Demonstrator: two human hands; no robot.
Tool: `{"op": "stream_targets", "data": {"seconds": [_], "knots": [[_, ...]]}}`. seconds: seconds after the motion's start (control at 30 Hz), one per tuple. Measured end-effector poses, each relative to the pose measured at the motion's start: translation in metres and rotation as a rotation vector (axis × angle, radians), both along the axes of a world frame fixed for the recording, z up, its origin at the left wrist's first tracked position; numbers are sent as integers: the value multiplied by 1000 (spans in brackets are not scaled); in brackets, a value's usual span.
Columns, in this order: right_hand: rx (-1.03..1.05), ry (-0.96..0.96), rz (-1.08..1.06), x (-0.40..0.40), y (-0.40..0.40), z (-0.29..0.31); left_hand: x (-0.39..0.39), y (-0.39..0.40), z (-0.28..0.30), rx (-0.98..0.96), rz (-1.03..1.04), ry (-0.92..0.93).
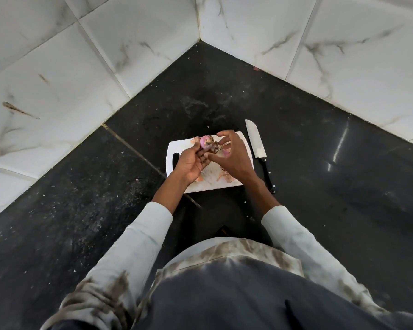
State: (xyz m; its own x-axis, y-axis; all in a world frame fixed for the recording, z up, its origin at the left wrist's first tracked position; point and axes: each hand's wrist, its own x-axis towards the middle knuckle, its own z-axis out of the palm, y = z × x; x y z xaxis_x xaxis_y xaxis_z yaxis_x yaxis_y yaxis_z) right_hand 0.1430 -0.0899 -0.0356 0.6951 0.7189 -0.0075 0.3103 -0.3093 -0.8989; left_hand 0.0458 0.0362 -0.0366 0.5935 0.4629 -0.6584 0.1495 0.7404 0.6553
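A small pink-purple onion (206, 142) with dark, dirty skin is held above a white cutting board (177, 148). My left hand (191, 163) cups it from below, palm up, fingers curled round it. My right hand (229, 156) comes in from the right and pinches a piece of the onion's dark skin (215, 148) with thumb and fingers. Peeled skin scraps (225, 176) lie on the board under my hands.
A knife (258, 148) with a steel blade and black handle lies on the black counter (320, 151) just right of the board, tip pointing away. White marble-tiled walls (105, 67) meet in a corner behind. Crumbs speckle the counter at the left.
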Motion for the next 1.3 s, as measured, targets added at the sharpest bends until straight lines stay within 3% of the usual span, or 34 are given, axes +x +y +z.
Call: {"op": "stream_targets", "data": {"seconds": [0.17,0.6,1.0,1.3], "knots": [[-25,-87,-85,1,3,0,0,1,-2,-2,0,8],[-15,-232,-38,11,0,-6,-1,7,-2,54,-96,33],[9,-159,-112,21,-3,-3,-6,8,4,56,-212,143],[-198,-108,-95,13,-3,-14,-15,10,5,-61,-203,-2]]}}
